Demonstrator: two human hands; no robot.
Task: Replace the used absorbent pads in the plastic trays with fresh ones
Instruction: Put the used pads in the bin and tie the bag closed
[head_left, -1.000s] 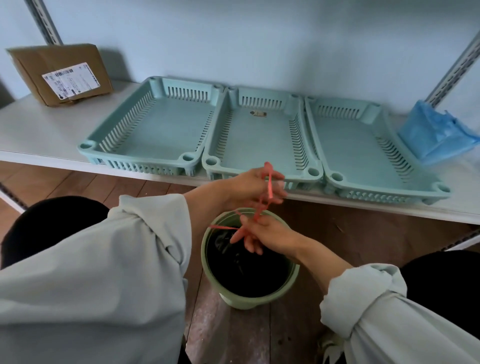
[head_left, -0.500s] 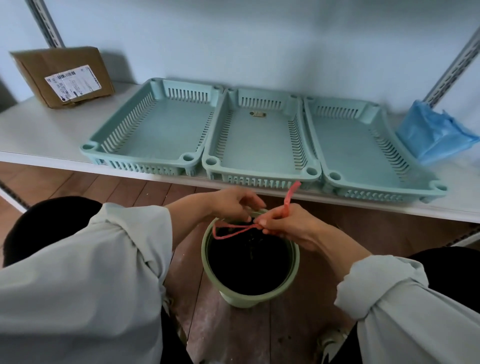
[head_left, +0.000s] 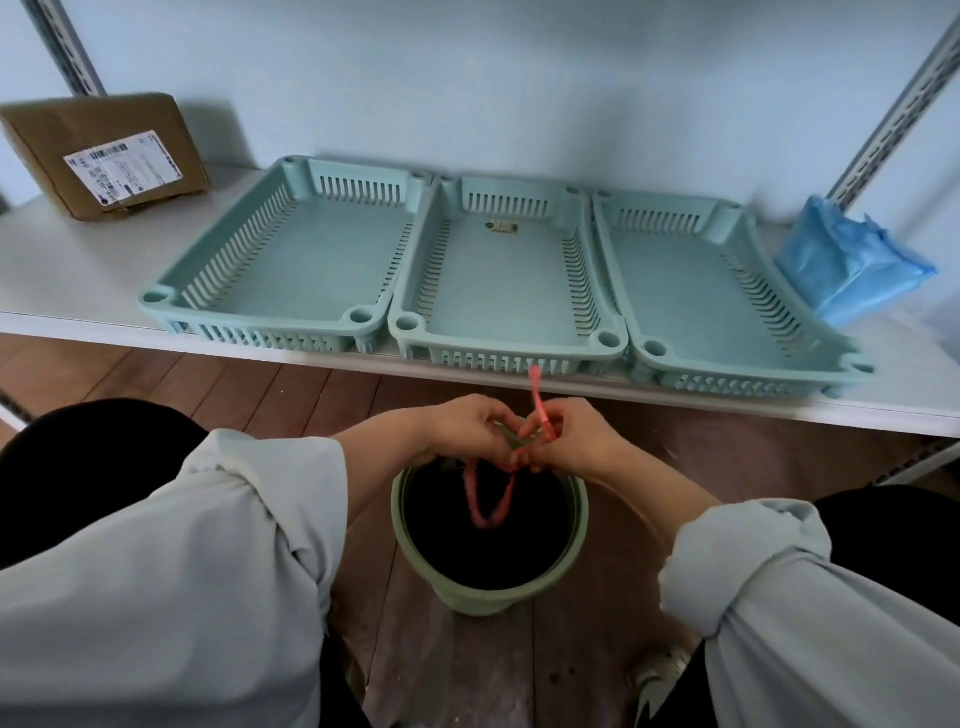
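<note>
Head view: our left hand (head_left: 467, 431) and right hand (head_left: 571, 441) both pinch a red drawstring (head_left: 488, 499) over the black-lined bin (head_left: 457, 592). We see three bare trays (head_left: 498, 270) on the shelf (head_left: 62, 270); the box (head_left: 104, 150) label is unreadable.

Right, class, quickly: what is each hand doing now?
Left hand: pinching the red drawstring.
Right hand: also pinching the red drawstring.

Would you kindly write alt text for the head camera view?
Both hands, left hand and right hand, pinch a red drawstring above a green bin. Behind, three bare teal trays line a white shelf.
</note>
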